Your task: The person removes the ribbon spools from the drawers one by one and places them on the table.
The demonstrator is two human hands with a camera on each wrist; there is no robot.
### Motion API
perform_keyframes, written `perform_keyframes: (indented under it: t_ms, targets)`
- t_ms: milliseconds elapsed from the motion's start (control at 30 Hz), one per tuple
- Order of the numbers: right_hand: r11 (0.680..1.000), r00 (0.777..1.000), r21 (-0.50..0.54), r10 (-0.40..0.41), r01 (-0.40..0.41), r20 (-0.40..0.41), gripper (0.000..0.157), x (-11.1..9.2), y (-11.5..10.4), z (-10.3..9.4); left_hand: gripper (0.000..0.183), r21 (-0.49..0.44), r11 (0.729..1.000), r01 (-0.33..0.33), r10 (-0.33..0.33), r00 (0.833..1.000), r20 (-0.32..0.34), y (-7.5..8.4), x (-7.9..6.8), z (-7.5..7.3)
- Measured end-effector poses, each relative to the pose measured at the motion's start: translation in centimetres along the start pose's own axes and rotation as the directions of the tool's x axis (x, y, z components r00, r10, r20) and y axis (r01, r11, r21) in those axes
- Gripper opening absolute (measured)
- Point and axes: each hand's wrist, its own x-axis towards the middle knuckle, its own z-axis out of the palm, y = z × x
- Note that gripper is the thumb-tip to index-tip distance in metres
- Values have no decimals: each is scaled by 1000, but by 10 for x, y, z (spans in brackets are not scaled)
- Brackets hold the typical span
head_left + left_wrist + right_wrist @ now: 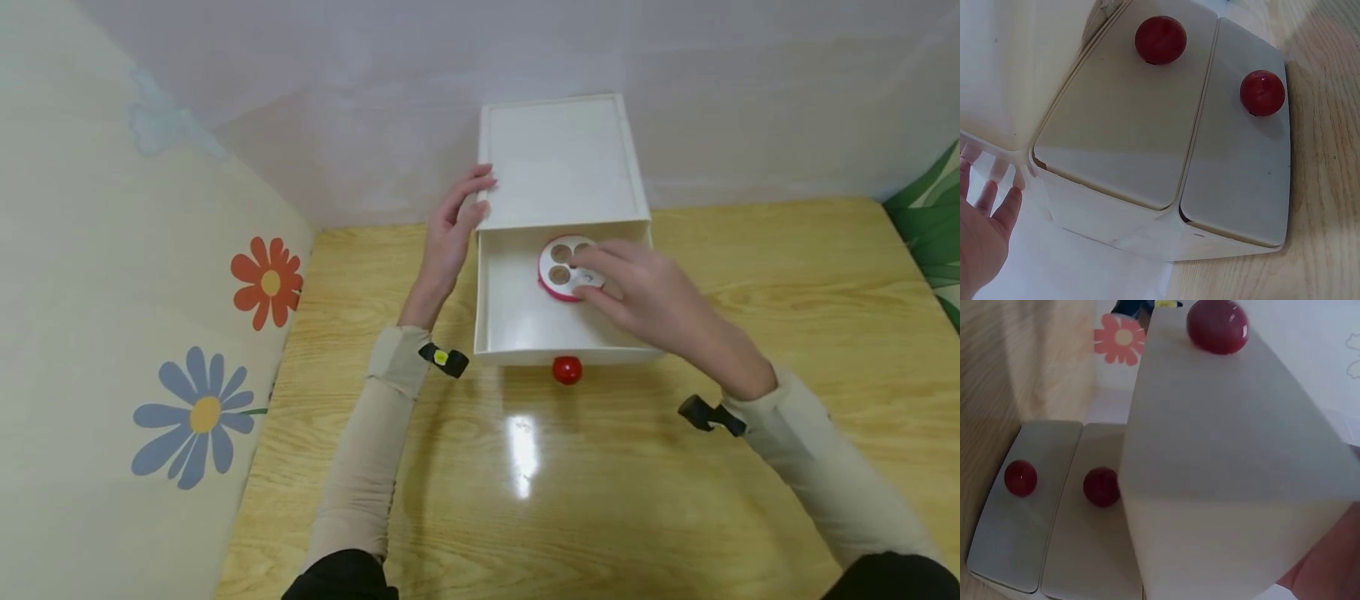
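A white drawer unit [562,162] stands against the wall, its top drawer [517,321] pulled out. Inside that drawer is a round white disc [547,265] with a red rim and several brown circles on its face. My right hand [652,287] reaches in over the drawer's right side and pinches the disc between thumb and fingers; part of the disc is hidden beneath them. My left hand [450,229] rests against the unit's upper left edge, fingers extended. In the left wrist view, the left hand [988,234] shows beside the pulled-out drawer. The drawer front [1229,425] mostly hides my right hand [1329,562] in the right wrist view.
A red knob [567,370] sticks out from the open drawer's front. Two lower drawers, one with a red knob [1160,40] and one with another red knob [1262,92], are closed. The unit stands on a wood-grain table [480,517]. A flower-printed wall [90,317] borders the left.
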Motion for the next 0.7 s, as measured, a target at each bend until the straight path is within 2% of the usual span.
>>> perform_keyframes:
  t_ms: [300,500,567,700]
  targets:
    - [998,983,-61,23,-12,182,46,8,11,4,33,-15,1000,14,-14,1000,-7,0,0,3]
    - [993,951,-110,84,-53,296,57,11,13,2,33,-22,1000,-7,6,1000,-10,-2,2,4]
    - [990,939,-138,87,-43,332,60,11,13,2,33,-21,1000,-10,10,1000,-9,-3,1,4]
    - [983,932,-181,73,-8,356,59,11,13,3,33,-20,1000,-8,8,1000,-11,-3,1,4]
